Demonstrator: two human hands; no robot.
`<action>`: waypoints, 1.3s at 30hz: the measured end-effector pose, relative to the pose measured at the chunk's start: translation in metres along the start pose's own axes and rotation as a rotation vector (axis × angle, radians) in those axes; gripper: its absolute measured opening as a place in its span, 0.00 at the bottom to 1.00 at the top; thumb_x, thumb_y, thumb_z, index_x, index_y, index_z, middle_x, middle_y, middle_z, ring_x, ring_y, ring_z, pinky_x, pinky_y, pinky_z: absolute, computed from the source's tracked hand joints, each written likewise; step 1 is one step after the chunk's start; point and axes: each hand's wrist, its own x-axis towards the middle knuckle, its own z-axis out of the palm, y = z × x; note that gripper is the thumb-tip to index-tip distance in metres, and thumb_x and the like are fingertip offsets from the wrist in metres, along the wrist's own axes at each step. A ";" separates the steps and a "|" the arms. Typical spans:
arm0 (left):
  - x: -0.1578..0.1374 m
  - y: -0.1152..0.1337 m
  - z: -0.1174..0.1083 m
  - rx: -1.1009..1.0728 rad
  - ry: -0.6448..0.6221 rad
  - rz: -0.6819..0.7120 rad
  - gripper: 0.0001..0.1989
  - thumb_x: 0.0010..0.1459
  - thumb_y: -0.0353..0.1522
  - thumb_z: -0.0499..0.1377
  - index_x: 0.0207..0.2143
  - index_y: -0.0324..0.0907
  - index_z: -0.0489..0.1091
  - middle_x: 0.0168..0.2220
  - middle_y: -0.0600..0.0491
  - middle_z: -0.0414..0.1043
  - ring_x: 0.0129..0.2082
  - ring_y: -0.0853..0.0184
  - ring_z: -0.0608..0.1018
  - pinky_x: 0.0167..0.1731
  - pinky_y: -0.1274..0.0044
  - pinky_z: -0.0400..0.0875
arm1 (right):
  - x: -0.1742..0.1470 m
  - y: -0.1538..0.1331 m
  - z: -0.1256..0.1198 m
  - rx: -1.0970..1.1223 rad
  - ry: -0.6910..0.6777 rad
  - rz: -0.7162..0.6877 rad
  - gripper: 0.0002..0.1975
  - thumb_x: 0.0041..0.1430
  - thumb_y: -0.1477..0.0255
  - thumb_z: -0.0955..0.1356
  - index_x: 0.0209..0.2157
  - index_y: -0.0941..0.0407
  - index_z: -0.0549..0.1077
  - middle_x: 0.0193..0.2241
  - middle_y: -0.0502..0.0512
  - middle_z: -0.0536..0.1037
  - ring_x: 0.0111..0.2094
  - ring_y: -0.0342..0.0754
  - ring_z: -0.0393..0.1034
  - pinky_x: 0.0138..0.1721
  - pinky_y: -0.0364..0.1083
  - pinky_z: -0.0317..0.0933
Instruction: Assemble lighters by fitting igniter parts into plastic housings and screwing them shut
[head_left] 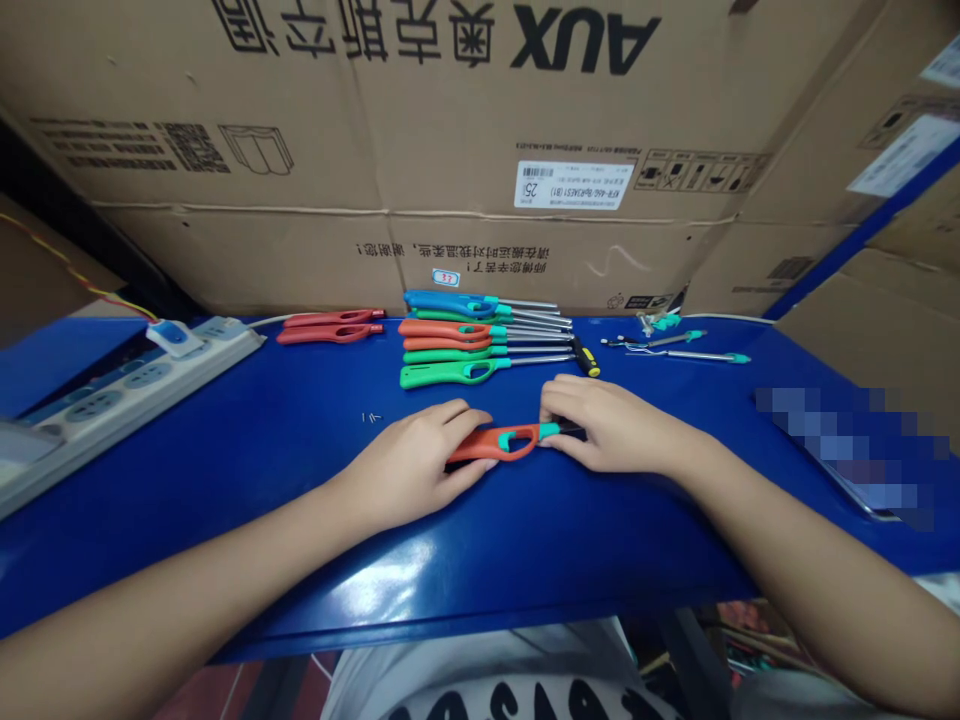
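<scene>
An orange long-nosed gas lighter [491, 443] with a teal trigger and collar lies level just over the blue tabletop, between my two hands. My left hand [424, 450] is closed round the handle's left end, thumb on the near side. My right hand [600, 420] pinches the other end at the teal collar; its fingers hide most of the nozzle. Behind them, green lighters [442, 374], orange lighters [442, 330] and a blue lighter [442, 300] lie in a row, metal nozzles pointing right. A black and yellow screwdriver [586, 358] lies against the nozzle tips.
Red handle shells [330, 332] lie at the back left, and tiny screws [372, 417] near my left hand. A white power strip [127, 390] runs along the left. Loose nozzle parts [697, 356] and a blurred-out flat object [855, 450] are on the right. Cardboard [420, 180] walls the back.
</scene>
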 end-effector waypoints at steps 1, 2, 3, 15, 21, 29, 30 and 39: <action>0.000 0.000 0.000 -0.012 -0.006 0.000 0.17 0.67 0.40 0.57 0.55 0.44 0.69 0.49 0.48 0.75 0.46 0.59 0.80 0.43 0.71 0.75 | -0.002 0.003 -0.003 0.004 -0.011 0.017 0.02 0.62 0.73 0.69 0.36 0.57 0.71 0.34 0.55 0.73 0.37 0.50 0.66 0.37 0.47 0.60; -0.001 0.000 -0.001 -0.009 -0.008 0.001 0.18 0.67 0.39 0.57 0.56 0.44 0.68 0.50 0.47 0.74 0.47 0.58 0.79 0.45 0.69 0.75 | -0.004 0.007 -0.005 0.014 -0.026 0.039 0.02 0.61 0.74 0.69 0.36 0.57 0.70 0.35 0.55 0.73 0.37 0.49 0.66 0.37 0.47 0.60; -0.001 0.000 -0.001 0.005 -0.007 0.004 0.17 0.67 0.39 0.57 0.56 0.44 0.69 0.49 0.47 0.75 0.47 0.58 0.79 0.45 0.69 0.75 | -0.006 0.012 -0.007 0.033 -0.046 0.061 0.03 0.61 0.74 0.69 0.36 0.56 0.70 0.34 0.54 0.72 0.36 0.49 0.66 0.37 0.46 0.60; -0.004 -0.001 -0.002 -0.104 0.011 0.015 0.14 0.64 0.32 0.58 0.52 0.42 0.72 0.47 0.47 0.75 0.47 0.58 0.78 0.49 0.67 0.75 | -0.011 0.065 0.002 -0.169 0.253 0.325 0.09 0.64 0.70 0.65 0.44 0.55 0.74 0.46 0.64 0.68 0.49 0.60 0.66 0.50 0.60 0.66; -0.005 0.003 -0.003 -0.076 0.005 0.006 0.14 0.64 0.29 0.58 0.52 0.42 0.72 0.49 0.47 0.76 0.49 0.58 0.78 0.50 0.66 0.75 | -0.009 0.068 0.008 -0.163 0.185 0.678 0.14 0.63 0.62 0.66 0.47 0.54 0.71 0.44 0.62 0.69 0.34 0.53 0.71 0.35 0.53 0.69; -0.009 0.007 -0.005 -0.029 -0.012 -0.054 0.16 0.65 0.29 0.57 0.54 0.41 0.71 0.49 0.45 0.76 0.48 0.55 0.78 0.50 0.63 0.75 | -0.009 0.083 0.006 -0.157 0.366 0.689 0.14 0.65 0.72 0.61 0.49 0.56 0.72 0.41 0.65 0.77 0.43 0.58 0.73 0.43 0.53 0.67; -0.009 0.007 -0.004 -0.043 -0.016 -0.048 0.16 0.65 0.29 0.57 0.54 0.40 0.71 0.49 0.45 0.75 0.48 0.55 0.77 0.50 0.63 0.75 | -0.010 0.082 0.002 -0.170 0.428 0.690 0.13 0.64 0.72 0.62 0.47 0.57 0.73 0.42 0.65 0.77 0.44 0.59 0.73 0.44 0.53 0.67; -0.014 0.025 0.000 -0.105 -0.071 0.029 0.17 0.66 0.27 0.56 0.56 0.36 0.70 0.47 0.45 0.75 0.49 0.56 0.75 0.52 0.64 0.73 | 0.016 0.003 -0.013 0.486 1.010 0.383 0.12 0.63 0.61 0.68 0.39 0.54 0.77 0.26 0.51 0.74 0.22 0.44 0.64 0.25 0.46 0.60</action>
